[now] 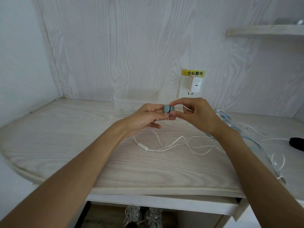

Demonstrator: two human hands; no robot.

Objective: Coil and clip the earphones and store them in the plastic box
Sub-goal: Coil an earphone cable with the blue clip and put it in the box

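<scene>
Grey-blue clip (169, 108) pinched between both hands, left hand (148, 116) also holding white earphone cable (164, 145), right hand (195, 112) gripping the clip, clear plastic box (131, 99) just behind the clip, cable trailing over pale wood counter (65, 145)

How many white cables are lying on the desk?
At least 2: the white earphone cable below the hands, and another white cable looped at the right edge. They overlap, so more may be hidden.

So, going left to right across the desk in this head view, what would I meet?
Clear plastic box → left hand → grey-blue round clip → right hand → light blue cable → black object.
</scene>
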